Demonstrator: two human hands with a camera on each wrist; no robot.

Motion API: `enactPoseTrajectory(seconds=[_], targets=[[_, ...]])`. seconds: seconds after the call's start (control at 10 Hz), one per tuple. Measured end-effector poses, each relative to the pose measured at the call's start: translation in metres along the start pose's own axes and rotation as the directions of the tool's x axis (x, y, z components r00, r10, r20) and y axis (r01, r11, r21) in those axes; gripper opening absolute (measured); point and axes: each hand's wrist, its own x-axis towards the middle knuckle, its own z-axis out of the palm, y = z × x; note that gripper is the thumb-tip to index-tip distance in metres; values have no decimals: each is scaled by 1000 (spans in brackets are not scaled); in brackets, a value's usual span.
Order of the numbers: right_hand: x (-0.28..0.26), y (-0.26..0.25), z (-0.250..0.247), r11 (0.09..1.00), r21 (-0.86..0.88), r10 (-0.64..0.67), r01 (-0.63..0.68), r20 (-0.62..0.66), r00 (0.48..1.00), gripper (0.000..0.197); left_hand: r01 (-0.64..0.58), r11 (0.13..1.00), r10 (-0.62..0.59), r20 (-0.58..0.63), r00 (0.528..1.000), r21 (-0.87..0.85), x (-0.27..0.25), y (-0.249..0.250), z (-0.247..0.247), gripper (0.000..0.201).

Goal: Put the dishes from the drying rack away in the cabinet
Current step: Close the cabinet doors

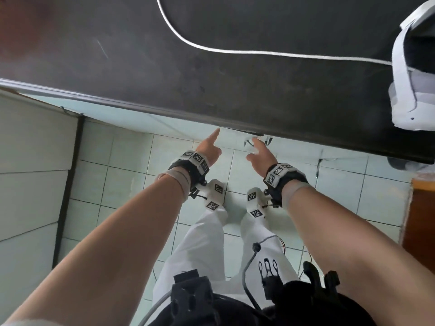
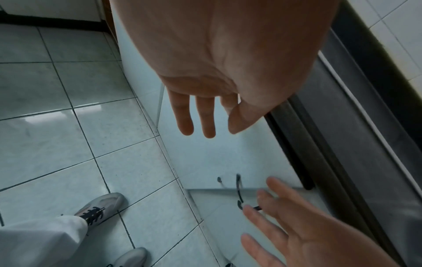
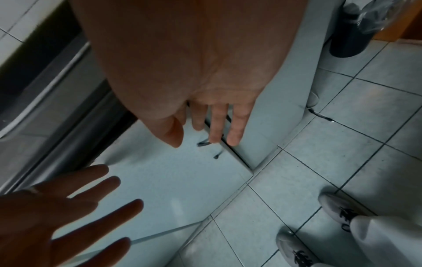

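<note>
No dishes or drying rack are in view. Both hands reach down below the dark counter point(image 1: 211, 78) toward the pale lower cabinet doors point(image 2: 205, 159). My left hand point(image 1: 215, 142) is empty, its fingers stretched out in front of the left door point(image 3: 171, 180). My right hand point(image 1: 255, 149) is also empty, with its straight fingers point(image 3: 215, 126) at the dark metal handles point(image 3: 203, 143) beside the seam between the two doors. Whether those fingers touch a handle I cannot tell. A thin dark gap point(image 3: 237, 157) shows along that seam.
A white cable point(image 1: 235, 51) runs across the counter to a white device point(image 1: 412, 67) at its right end. A dark bin point(image 3: 347, 36) stands right of the cabinet, by a wooden piece point(image 1: 421, 208). My feet point(image 2: 100, 209) stand on pale floor tiles.
</note>
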Motion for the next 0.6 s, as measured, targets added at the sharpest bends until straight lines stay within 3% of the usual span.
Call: enactPoseTrajectory(seconds=[0.1,0.3,0.5,0.6], targets=[[14,-17,5,999,10,45,-45,-62,997,66,-70,989,64,49,997,127,9,4,-9,70],[26,-38,18,987,58,157,-152,-97,983,75,-81,992,64,155,986,102,22,-2,-22,76],[23,-44,19,986,24,167,-165,-133,977,63,-30,997,22,122,992,65,24,-2,-29,74],[19,-50,18,985,26,173,-171,-138,975,63,-71,993,61,98,993,96,17,6,-32,73]])
